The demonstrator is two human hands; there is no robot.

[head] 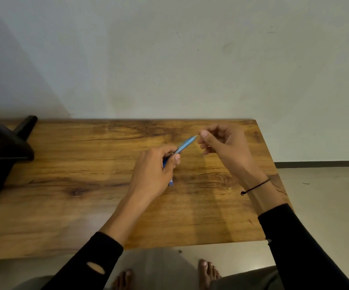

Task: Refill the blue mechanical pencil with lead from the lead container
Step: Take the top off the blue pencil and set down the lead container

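We see a wooden table (85, 206) against a pale wall (169, 49), grey floor to the right, and a dark stand (2, 147) at far left. The left hand (154, 174) is closed around the blue mechanical pencil (187, 144), raised over the table's middle, tip angled up and right. The right hand (223, 145) sits just beside that tip, thumb and forefinger pinched; we cannot tell whether lead is between them. A small blue object (171, 183), mostly hidden beneath the left hand, lies on the table.
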